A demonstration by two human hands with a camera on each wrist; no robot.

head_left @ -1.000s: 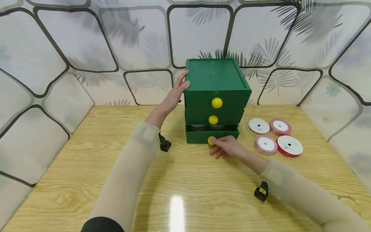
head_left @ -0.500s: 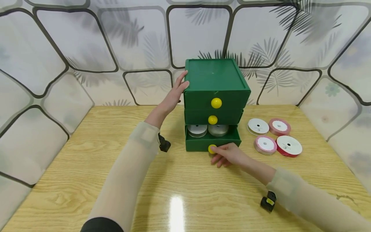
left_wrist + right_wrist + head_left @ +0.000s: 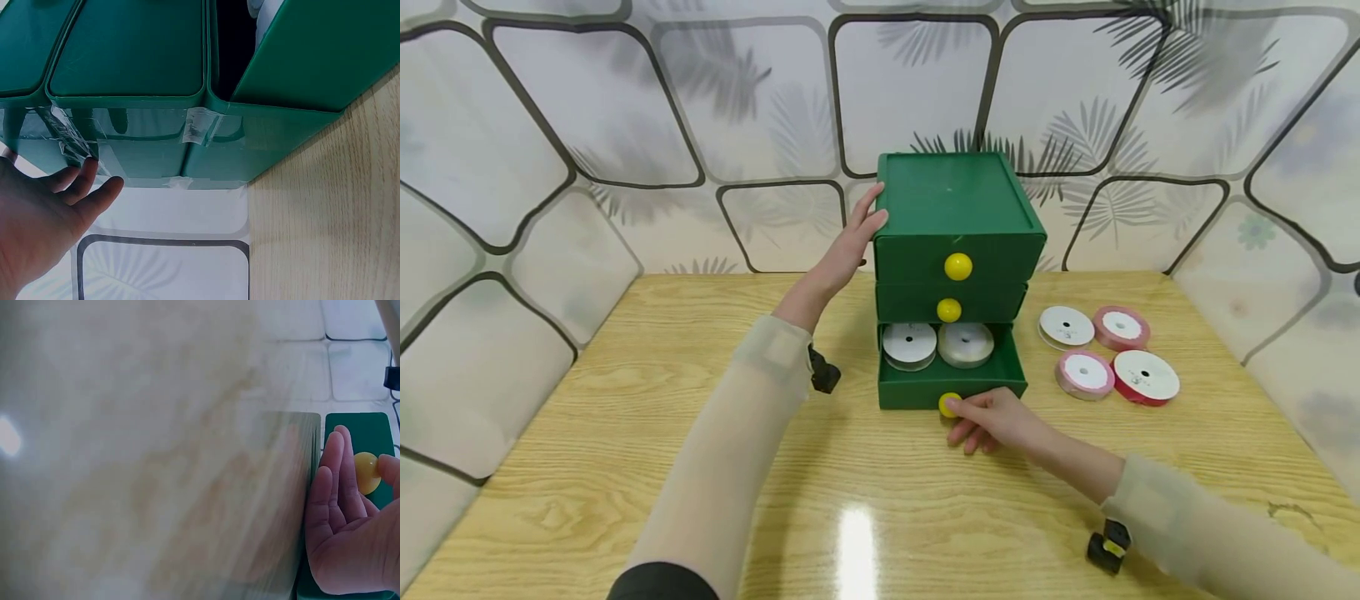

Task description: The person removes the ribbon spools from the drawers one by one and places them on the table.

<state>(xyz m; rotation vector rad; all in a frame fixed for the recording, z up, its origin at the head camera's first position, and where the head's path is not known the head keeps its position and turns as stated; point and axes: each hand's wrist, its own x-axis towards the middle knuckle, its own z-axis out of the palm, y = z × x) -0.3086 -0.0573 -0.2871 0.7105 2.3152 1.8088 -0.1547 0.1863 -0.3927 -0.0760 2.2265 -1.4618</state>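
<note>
A green three-drawer cabinet (image 3: 955,196) stands against the back wall, with a yellow ball knob on each drawer. Its bottom drawer (image 3: 910,395) is pulled out and holds a white ribbon spool (image 3: 910,343) and a silvery one, a second spool (image 3: 966,344), side by side. My right hand (image 3: 1006,418) pinches the bottom drawer's yellow knob (image 3: 366,473) between thumb and index finger, the other fingers extended below. My left hand (image 3: 844,252) rests its spread fingers on the cabinet's upper left side; in the left wrist view the fingertips lie at clear tape there.
Right of the cabinet, several ribbon spools lie flat: a white spool (image 3: 1066,326), a dusty-pink spool (image 3: 1122,327), a pink spool (image 3: 1085,375) and a red spool (image 3: 1146,377). Patterned cloth walls (image 3: 910,92) enclose the wooden table (image 3: 700,467) behind and at both sides.
The bottom drawer has slid out toward me with my right hand on its knob, bringing the two spools inside into fuller view. My left hand has stayed on the cabinet's side.
</note>
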